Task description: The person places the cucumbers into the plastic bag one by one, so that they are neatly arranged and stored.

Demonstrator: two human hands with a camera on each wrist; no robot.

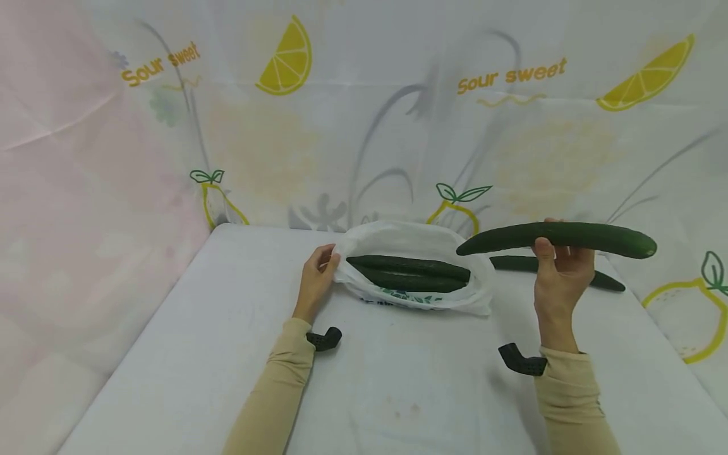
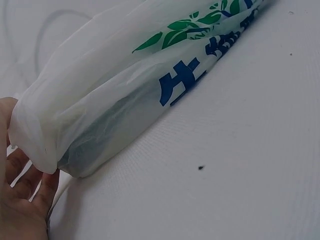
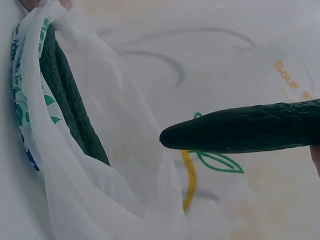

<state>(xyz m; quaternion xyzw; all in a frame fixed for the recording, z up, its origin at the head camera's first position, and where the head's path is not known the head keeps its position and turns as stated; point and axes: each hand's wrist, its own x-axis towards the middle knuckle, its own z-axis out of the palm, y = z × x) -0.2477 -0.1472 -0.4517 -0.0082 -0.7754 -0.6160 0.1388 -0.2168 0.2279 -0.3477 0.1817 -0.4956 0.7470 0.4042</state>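
Observation:
A white plastic bag (image 1: 398,235) with green and blue print lies on the table, its mouth spread wide. Two dark green cucumbers (image 1: 409,273) lie side by side inside it. My left hand (image 1: 316,278) pinches the bag's left edge between thumb and fingers; in the left wrist view the thin plastic (image 2: 60,115) bunches at the fingertips. Raised above the table on the right, my right hand (image 1: 563,284) grips another cucumber (image 1: 591,236) near its middle. Its tapered end (image 3: 200,134) points toward the bag's opening in the right wrist view.
One more cucumber (image 1: 608,282) lies on the white table (image 1: 409,379) behind my right hand, partly hidden by it. A printed cloth backdrop (image 1: 364,114) with lemon drawings stands along the table's far edge. Black straps with curved pieces (image 1: 520,360) sit at both wrists.

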